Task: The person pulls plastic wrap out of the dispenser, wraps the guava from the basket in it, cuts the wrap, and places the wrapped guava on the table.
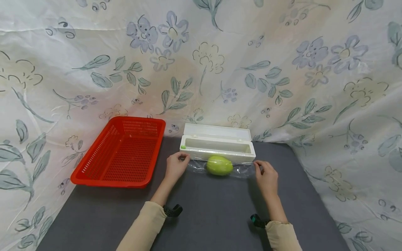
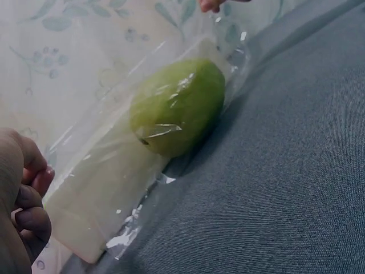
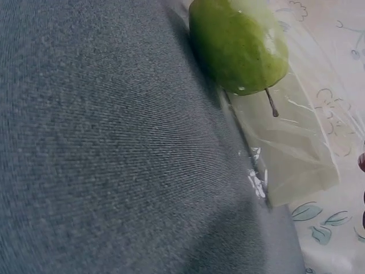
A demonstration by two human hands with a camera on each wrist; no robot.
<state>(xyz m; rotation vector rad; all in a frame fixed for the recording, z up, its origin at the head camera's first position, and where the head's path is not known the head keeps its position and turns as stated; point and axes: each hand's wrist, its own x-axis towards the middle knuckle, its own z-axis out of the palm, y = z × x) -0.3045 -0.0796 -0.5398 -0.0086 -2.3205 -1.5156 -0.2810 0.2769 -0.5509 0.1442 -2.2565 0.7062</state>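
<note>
left grip (image 1: 176, 166), right grip (image 1: 267, 177) on glossy film (image 1: 245, 170) over oval fruit (image 1: 219, 166)

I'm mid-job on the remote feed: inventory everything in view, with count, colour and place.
Fruit: one, green, on the table, in front of the box
Plastic film: one piece, clear, stretched between the hands at the fruit
Box: one, white, lid open, behind the fruit
Tab: one, green, box's left end
Basket: one, red, left of the box
Table: one, dark grey, underneath
Floral cloth: pale, behind and at the sides; count unclear
Wrist straps: two, black, one per wrist
Sleeves: two, beige, on the forearms
Left hand, right hand: two, bare, pinching the film
</note>
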